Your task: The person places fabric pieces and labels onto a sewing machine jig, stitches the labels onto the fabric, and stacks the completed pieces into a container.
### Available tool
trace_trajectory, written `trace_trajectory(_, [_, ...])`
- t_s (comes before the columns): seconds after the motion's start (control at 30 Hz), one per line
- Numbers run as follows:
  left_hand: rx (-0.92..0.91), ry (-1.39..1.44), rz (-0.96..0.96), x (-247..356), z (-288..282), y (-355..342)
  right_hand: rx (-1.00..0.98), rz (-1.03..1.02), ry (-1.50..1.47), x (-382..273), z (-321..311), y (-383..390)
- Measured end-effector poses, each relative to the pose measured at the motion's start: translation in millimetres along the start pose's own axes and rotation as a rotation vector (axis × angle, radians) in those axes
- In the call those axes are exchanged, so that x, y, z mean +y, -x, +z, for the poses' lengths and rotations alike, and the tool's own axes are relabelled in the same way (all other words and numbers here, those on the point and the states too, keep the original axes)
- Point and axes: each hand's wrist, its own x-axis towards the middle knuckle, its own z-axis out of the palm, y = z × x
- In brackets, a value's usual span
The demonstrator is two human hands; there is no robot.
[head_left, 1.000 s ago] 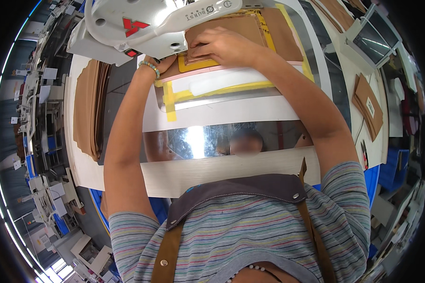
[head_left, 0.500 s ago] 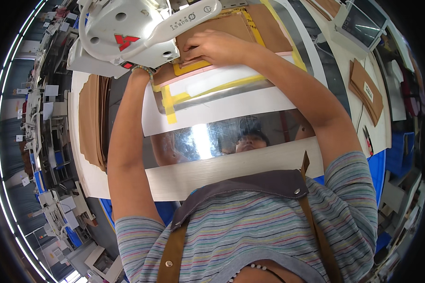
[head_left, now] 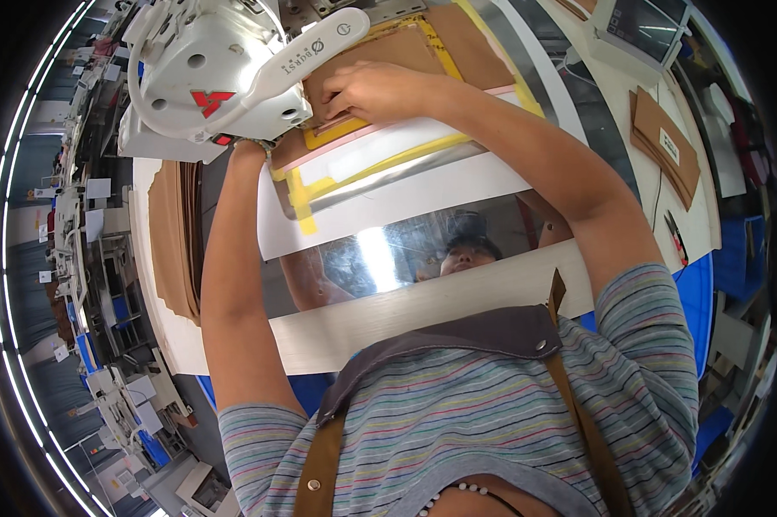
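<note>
My right hand point(head_left: 373, 91) lies on a brown sheet point(head_left: 397, 53) of leather or cloth, fingers slightly bent and apart, touching its surface beside the machine. Around the brown sheet runs a yellow-edged frame point(head_left: 447, 53), set on a pale template with pink strips and yellow tape point(head_left: 301, 202). A white sewing machine head point(head_left: 203, 65) with a long lamp bar point(head_left: 307, 53) stands over the template's left part. My left hand reaches under that head; only the wrist with a beaded bracelet shows, and its fingers are hidden.
A reflective metal plate point(head_left: 406, 258) spans the table in front of the template. Stacked brown pieces point(head_left: 175, 241) lie on the left, more brown pieces point(head_left: 664, 146) on the right, near red-handled snips point(head_left: 676, 237). A screen unit point(head_left: 643, 34) stands at the far right.
The whole view has turned slightly, shifting the machine left and down in the picture. Both hands keep nearly the same place against the machine and the template.
</note>
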Motion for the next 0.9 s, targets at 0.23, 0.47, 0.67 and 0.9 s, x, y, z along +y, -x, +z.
trace_trajectory(0.23, [0.113,0.035,0.04,15,22,1,-0.107,0.115,-0.077,2,-9,-3])
trace_trajectory(0.47, [0.025,-0.8,-0.026,-38,-3,51,0.094,-0.017,0.225,11,12,-13])
trace_trajectory(0.67, [0.195,-0.432,-0.25,5,17,70,-0.049,0.028,0.129,0,-2,0])
trace_trajectory(0.9, [0.193,-0.556,-0.25,49,13,113,-0.087,-0.021,0.054,-14,-4,3])
